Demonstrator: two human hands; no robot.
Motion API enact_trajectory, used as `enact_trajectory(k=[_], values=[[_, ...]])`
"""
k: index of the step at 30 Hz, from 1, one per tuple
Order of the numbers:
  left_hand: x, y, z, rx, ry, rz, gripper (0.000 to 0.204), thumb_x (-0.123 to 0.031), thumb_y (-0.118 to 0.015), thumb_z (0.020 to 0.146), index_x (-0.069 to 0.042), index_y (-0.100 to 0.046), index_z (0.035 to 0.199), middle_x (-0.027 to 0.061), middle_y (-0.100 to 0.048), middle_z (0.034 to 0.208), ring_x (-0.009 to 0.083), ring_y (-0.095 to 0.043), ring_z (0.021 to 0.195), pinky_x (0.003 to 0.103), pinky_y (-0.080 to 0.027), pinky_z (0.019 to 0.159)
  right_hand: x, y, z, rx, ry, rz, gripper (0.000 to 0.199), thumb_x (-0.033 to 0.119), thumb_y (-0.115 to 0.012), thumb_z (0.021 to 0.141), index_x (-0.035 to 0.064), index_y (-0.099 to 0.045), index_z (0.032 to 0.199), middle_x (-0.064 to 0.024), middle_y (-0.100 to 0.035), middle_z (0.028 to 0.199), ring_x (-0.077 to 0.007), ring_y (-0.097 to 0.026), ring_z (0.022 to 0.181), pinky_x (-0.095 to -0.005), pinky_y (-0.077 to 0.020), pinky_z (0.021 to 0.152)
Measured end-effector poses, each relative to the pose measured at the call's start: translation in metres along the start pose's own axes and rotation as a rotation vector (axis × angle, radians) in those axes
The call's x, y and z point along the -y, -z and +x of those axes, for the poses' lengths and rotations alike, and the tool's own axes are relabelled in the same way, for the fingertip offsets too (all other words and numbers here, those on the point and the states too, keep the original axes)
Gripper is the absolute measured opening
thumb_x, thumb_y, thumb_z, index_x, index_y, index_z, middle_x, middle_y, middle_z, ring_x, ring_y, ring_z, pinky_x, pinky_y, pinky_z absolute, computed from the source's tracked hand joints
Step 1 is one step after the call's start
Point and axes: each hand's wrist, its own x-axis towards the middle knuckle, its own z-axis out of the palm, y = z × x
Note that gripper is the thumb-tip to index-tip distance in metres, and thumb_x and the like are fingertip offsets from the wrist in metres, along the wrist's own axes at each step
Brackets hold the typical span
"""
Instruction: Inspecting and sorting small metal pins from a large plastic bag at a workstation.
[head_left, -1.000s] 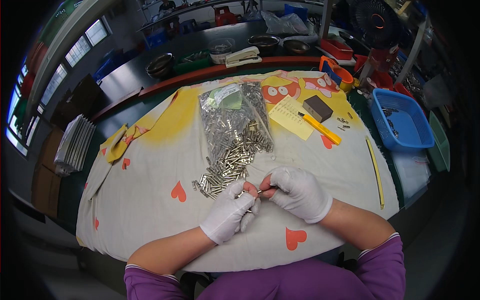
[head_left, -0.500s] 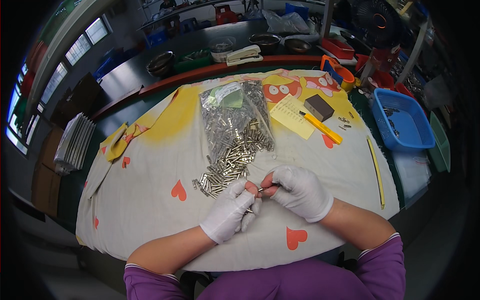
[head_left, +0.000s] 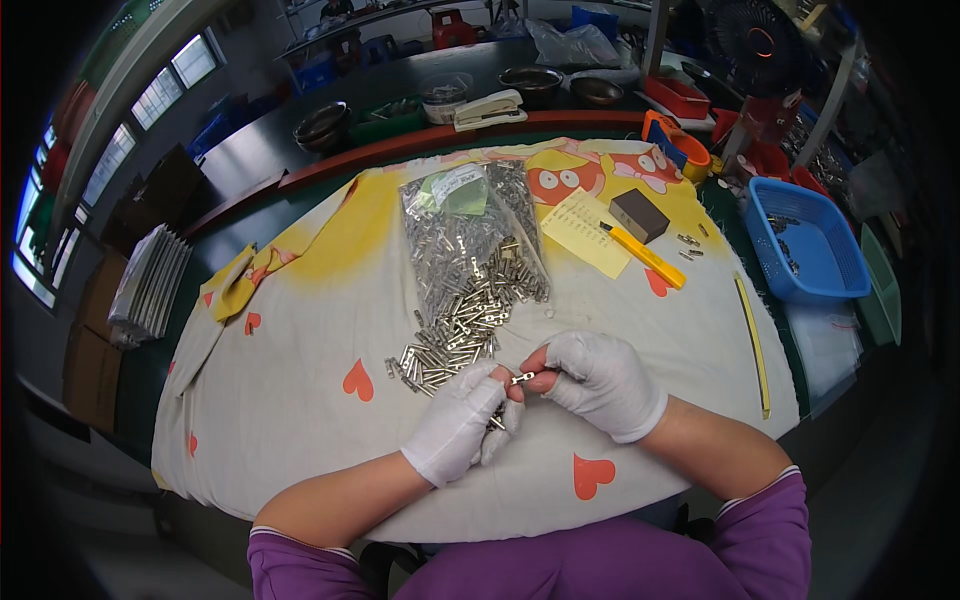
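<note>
A small silvery metal piece with holes [head_left: 523, 378] spans the gap between my hands, pinched at each end by bare fingertips. My left hand [head_left: 462, 418], in a white glove with cut fingertips, is closed on its left end. Below those fingertips, more metal bits show at the palm, partly hidden by the fingers. My right hand [head_left: 604, 388], gloved the same way, grips the right end between thumb and finger. Just beyond my left hand, a heap of similar metal pieces [head_left: 450, 345] spills from a clear plastic bag [head_left: 425, 240] with a green label.
A yellow cutter [head_left: 645, 256], a yellow paper note [head_left: 575, 232] and a dark block [head_left: 638, 215] lie right of the bag on the printed cloth [head_left: 290, 420]. Farther right stands a blue basket [head_left: 808, 275]. A yellow strip [head_left: 752, 345] lies near the cloth's right edge.
The metal piece between my fingertips has turned, so its holed face now shows. Both hands stay in nearly the same place.
</note>
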Motion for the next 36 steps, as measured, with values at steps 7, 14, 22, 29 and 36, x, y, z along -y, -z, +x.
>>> enact_trajectory(k=[7,14,22,29,36], values=[[-0.008,0.001,-0.004,0.064,0.058,-0.058,0.019,-0.028,-0.047,0.090,-0.010,-0.048,0.086,0.0015,-0.050,0.066,0.0068,-0.039,0.041,0.019,-0.029,0.036,-0.003,-0.002,0.005,0.124,0.088,0.014,0.015,0.014,-0.065,0.074,0.0042,-0.061,0.085,-0.0102,-0.059,0.077,-0.0275,-0.057,0.072,-0.0344,-0.0463,0.065],[-0.005,0.002,0.000,0.062,-0.005,-0.238,0.015,-0.022,-0.049,0.090,-0.008,-0.048,0.084,0.0046,-0.049,0.061,0.0086,-0.033,0.037,0.021,-0.025,0.032,-0.009,-0.004,0.015,0.119,0.301,-0.394,0.015,0.014,-0.065,0.068,0.0050,-0.060,0.078,-0.0090,-0.057,0.086,-0.0291,-0.055,0.081,-0.0384,-0.0439,0.071],[-0.002,0.007,0.001,0.094,0.004,-0.213,0.014,-0.021,-0.050,0.090,-0.008,-0.048,0.087,0.0028,-0.050,0.063,0.0074,-0.039,0.041,0.020,-0.028,0.036,0.001,-0.005,0.011,0.260,0.113,-0.407,0.013,0.014,-0.066,0.066,0.0052,-0.059,0.072,-0.0118,-0.057,0.073,-0.0306,-0.056,0.075,-0.0388,-0.0451,0.067],[-0.003,0.006,0.001,0.031,0.043,-0.193,0.011,-0.019,-0.053,0.088,-0.010,-0.047,0.086,0.0006,-0.048,0.063,0.0056,-0.038,0.042,0.019,-0.026,0.036,0.005,0.001,0.007,0.303,-0.058,-0.390,0.012,0.014,-0.066,0.067,0.0047,-0.059,0.071,-0.0133,-0.057,0.073,-0.0318,-0.056,0.075,-0.0399,-0.0454,0.067],[-0.006,0.003,0.000,0.006,0.060,-0.207,0.014,-0.019,-0.054,0.088,-0.010,-0.045,0.082,0.0008,-0.042,0.060,0.0077,-0.035,0.041,0.020,-0.026,0.035,0.001,0.004,0.001,0.285,-0.094,-0.338,0.009,0.011,-0.062,0.070,0.0039,-0.058,0.072,-0.0144,-0.057,0.073,-0.0316,-0.056,0.073,-0.0398,-0.0451,0.067]])
